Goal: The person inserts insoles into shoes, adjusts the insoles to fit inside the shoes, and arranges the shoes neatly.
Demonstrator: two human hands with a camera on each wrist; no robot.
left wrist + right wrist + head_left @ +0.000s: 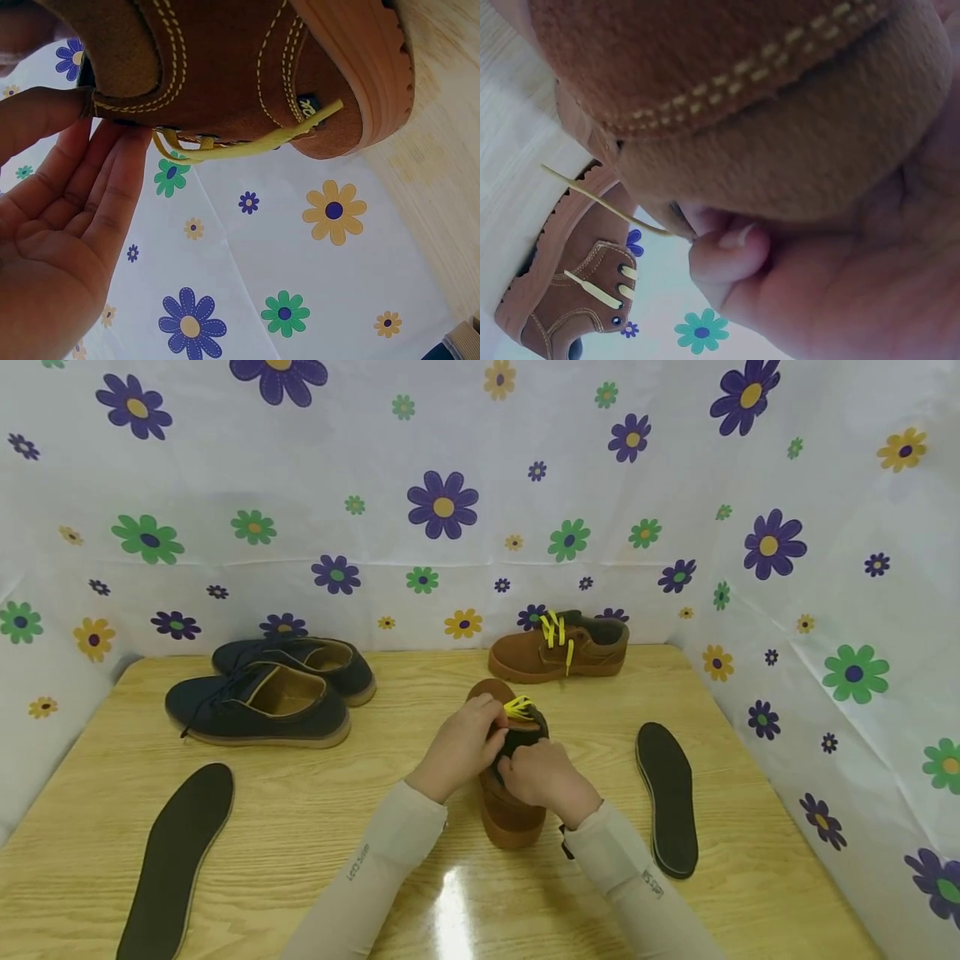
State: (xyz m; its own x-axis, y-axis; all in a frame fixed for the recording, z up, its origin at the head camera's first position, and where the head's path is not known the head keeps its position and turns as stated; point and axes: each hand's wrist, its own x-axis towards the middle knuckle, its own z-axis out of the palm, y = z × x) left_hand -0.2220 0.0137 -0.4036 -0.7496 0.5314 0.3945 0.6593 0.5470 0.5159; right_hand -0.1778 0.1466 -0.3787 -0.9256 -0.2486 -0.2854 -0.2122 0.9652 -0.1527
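In the head view a brown shoe (513, 822) with yellow laces (519, 706) stands mid-table, toe pointing away. My left hand (465, 739) pinches the edge of its opening beside the laces. The left wrist view shows the thumb and fingers (124, 180) meeting at that edge, while a yellow lace (247, 146) hangs along the shoe's side. My right hand (547, 777) grips the right rear of the opening. From the right wrist, the thumb (731, 251) bends by the padded collar (780, 172); the other fingertips are hidden.
Another brown shoe (525, 656) with yellow laces stands at the back right. Two dark blue shoes (217, 714) sit at the back left. One black insole (176, 860) lies at the left, another insole (667, 802) at the right. A flowered cloth (300, 468) surrounds the table.
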